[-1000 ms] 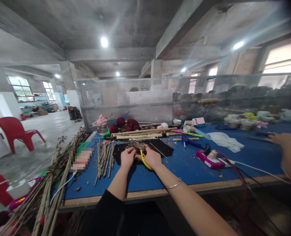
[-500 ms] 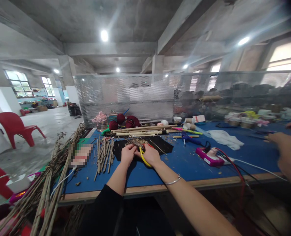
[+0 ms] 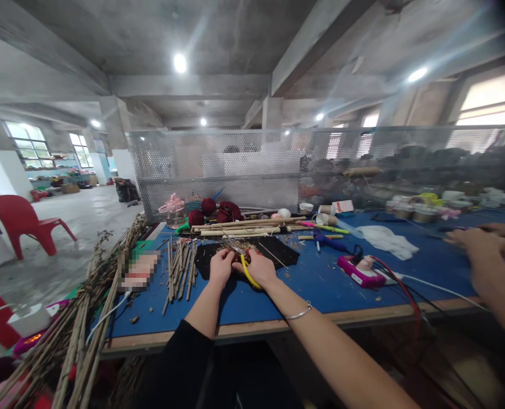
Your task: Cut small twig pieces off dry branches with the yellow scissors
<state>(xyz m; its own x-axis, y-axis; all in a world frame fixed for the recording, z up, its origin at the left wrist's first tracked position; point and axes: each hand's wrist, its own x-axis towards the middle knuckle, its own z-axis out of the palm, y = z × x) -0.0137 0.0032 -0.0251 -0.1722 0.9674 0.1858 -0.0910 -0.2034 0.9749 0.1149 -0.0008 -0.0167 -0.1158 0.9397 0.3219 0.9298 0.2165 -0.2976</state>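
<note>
My right hand (image 3: pixel 258 268) is closed on the yellow-handled scissors (image 3: pixel 249 275), whose metal blades point up and to the left. Close beside it, my left hand (image 3: pixel 221 267) has its fingers pressed together near the blades; what they hold is too small to name. Both hands are over a black cloth (image 3: pixel 284 253) strewn with brown plant bits, on the blue table mat (image 3: pixel 312 295). Cut dry sticks (image 3: pixel 182 270) lie just left of the cloth. Behind it are longer pale sticks (image 3: pixel 239 231).
Long dry stalks (image 3: pixel 79 324) lean over the table's left edge. A blue glue gun (image 3: pixel 331 241), a magenta power strip (image 3: pixel 360 272) with cables and a white plastic bag (image 3: pixel 388 240) lie right. Another person's hands (image 3: pixel 478 241) are at far right.
The view has shifted slightly. The other person's hands have moved a little to the left. My hands and the scissors stay in nearly the same place over the cloth.
</note>
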